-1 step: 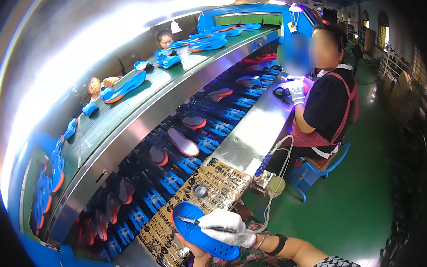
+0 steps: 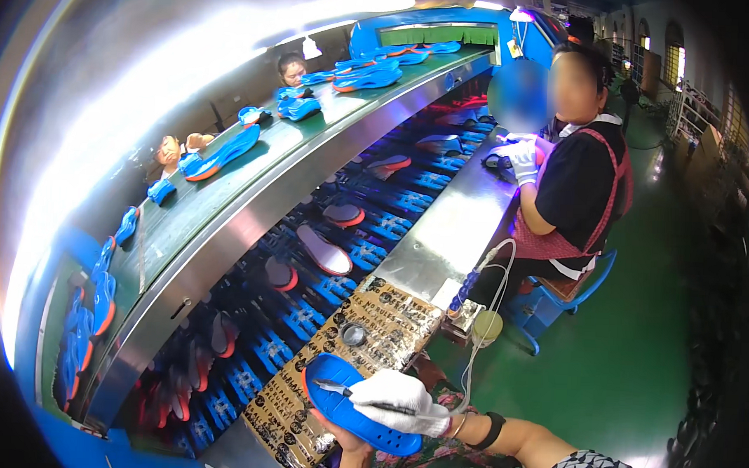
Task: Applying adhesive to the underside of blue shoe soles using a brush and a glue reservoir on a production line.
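Note:
A blue shoe sole with an orange-red edge and small holes at its near end lies tilted in front of me. My left hand, bare, is closed round its underside and left edge; part of that hand is hidden by the sole. My right hand, in a white glove, grips a thin brush with a dark handle and pale tip. The brush tip touches or hovers just over the sole's inner face; I cannot tell which. Beyond the sole, a small round metal cup stands on the cardboard-covered bench.
Printed cardboard covers the near bench. Left of it runs a rack of soles and blue holders, below a green conveyor carrying blue soles. A seated co-worker in white gloves works at the metal bench. White cables hang beside it.

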A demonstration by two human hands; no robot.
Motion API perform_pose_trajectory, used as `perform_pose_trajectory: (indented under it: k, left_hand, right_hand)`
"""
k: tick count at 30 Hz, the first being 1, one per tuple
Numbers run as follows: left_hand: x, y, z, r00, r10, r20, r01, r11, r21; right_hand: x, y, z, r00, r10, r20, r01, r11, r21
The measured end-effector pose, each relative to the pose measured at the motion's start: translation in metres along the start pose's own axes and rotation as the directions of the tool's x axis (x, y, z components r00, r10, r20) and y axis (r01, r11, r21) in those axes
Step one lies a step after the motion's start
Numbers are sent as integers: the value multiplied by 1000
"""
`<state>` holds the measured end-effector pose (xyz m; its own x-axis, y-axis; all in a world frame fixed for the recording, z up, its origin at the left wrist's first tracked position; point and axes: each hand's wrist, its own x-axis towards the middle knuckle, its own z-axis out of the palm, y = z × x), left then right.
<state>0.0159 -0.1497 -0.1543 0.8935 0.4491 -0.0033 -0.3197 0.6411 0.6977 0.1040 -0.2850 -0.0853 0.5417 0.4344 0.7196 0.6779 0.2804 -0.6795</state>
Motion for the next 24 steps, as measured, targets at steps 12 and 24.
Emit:
perform_pose_trajectory:
  k: [12, 24]
  left_hand:
    - [3, -1, -11, 989, -10, -147, 8, 1000, -13]
    - [4, -8, -29, 986, -53, -160, 44, 997, -64]
  right_hand:
    - [-9, 1, 5, 972, 222, -71, -208, 963, 170]
    - [-13, 2, 10, 922, 385, -25, -345, 850, 398]
